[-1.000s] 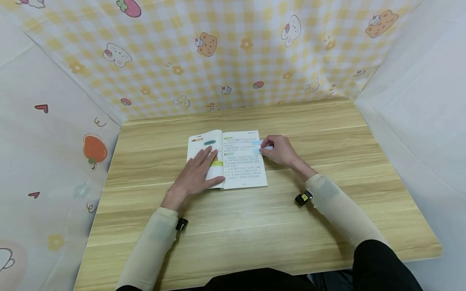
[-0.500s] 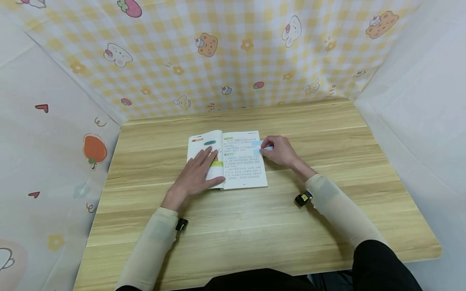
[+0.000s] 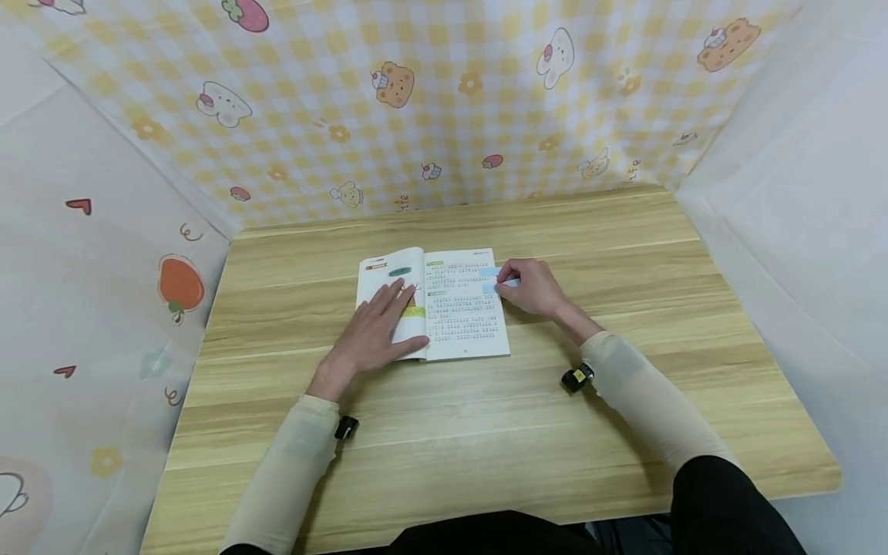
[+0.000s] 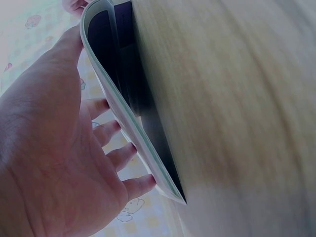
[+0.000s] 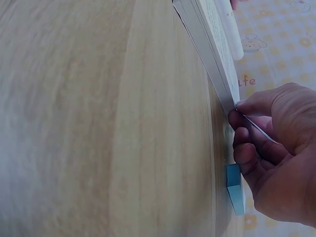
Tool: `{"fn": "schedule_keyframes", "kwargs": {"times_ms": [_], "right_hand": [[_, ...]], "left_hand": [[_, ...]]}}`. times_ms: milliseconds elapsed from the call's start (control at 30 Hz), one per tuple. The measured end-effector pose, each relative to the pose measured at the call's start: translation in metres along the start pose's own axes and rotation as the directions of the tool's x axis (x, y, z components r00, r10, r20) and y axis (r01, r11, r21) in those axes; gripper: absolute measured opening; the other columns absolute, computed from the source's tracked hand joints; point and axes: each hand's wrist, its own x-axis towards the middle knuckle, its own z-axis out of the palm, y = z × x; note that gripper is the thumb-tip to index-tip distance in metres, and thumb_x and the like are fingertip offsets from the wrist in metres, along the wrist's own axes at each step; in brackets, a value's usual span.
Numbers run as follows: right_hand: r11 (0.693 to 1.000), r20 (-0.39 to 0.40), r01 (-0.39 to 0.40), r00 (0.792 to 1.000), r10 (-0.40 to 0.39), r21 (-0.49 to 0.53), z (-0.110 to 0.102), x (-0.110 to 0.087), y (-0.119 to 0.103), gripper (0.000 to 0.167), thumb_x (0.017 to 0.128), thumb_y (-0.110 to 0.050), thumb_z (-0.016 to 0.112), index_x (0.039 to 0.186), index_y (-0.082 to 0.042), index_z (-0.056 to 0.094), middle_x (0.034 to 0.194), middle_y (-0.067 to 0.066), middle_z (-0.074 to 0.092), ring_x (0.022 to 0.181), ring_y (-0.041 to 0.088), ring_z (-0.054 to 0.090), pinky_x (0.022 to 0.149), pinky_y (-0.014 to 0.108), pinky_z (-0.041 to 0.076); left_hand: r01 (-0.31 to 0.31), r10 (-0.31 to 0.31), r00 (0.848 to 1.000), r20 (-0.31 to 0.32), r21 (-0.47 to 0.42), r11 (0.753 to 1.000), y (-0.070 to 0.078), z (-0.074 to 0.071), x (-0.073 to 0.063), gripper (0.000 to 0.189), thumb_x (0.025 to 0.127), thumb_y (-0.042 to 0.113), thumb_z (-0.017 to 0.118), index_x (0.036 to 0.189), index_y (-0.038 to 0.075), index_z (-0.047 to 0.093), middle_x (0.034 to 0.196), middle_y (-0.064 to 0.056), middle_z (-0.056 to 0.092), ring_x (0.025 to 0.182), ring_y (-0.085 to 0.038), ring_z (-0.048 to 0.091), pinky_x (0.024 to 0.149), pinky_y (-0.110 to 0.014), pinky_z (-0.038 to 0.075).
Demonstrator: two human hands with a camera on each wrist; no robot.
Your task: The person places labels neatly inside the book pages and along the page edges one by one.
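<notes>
Both the left hand (image 3: 375, 331) and the right hand (image 3: 534, 287) are bare to the wrist. Each forearm wears a cream sleeve, the left (image 3: 284, 478) and the right (image 3: 655, 405) alike: thin, close-fitting, lightly wrinkled, with a faint grey-green patch near the wrist end. A small, boxy black camera sits at each wrist; the left one (image 3: 346, 428) bears a tiny pale mark, the right one (image 3: 577, 378) a yellow label. Above the sleeves comes a plain black top (image 3: 502, 533), with a bit of dark grey-blue cloth (image 3: 627, 534) below.
</notes>
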Motion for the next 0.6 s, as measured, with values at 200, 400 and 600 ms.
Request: {"fn": "schedule_keyframes", "kwargs": {"times_ms": [200, 400, 600], "right_hand": [[1.0, 0.011, 0.001, 1.0, -0.001, -0.021, 0.0011, 0.001, 0.0005, 0.011, 0.101, -0.016, 0.08, 0.102, -0.005, 0.079, 0.105, 0.015, 0.083, 0.098, 0.033, 0.075, 0.095, 0.048, 0.061], [0.998, 0.01, 0.018, 1.0, -0.017, -0.066, 0.0023, 0.0008, 0.001, 0.012, 0.102, -0.017, 0.079, 0.103, -0.005, 0.078, 0.104, 0.015, 0.083, 0.099, 0.032, 0.077, 0.097, 0.051, 0.063], [0.986, 0.007, 0.087, 0.996, -0.087, -0.145, 0.0029, -0.0005, -0.0004, 0.012, 0.102, -0.016, 0.079, 0.102, -0.004, 0.076, 0.102, 0.014, 0.082, 0.091, 0.03, 0.074, 0.088, 0.047, 0.062]], "left_hand": [[-0.001, 0.001, 1.0, -0.001, -0.006, 1.0, 0.0004, -0.0005, -0.0006, 0.106, 0.104, 0.074, 0.066, 0.184, 0.024, 0.017, 0.194, -0.004, 0.006, 0.18, -0.039, 0.008, 0.141, -0.075, 0.015], [-0.004, 0.004, 1.0, -0.002, 0.001, 1.0, -0.0002, 0.0, -0.0001, 0.106, 0.104, 0.074, 0.065, 0.184, 0.023, 0.018, 0.194, -0.005, 0.007, 0.18, -0.04, 0.009, 0.141, -0.075, 0.016], [-0.006, 0.006, 1.0, -0.002, 0.001, 1.0, -0.0005, 0.0001, -0.0002, 0.107, 0.103, 0.075, 0.065, 0.184, 0.023, 0.018, 0.194, -0.004, 0.007, 0.18, -0.039, 0.009, 0.141, -0.074, 0.017]]}}
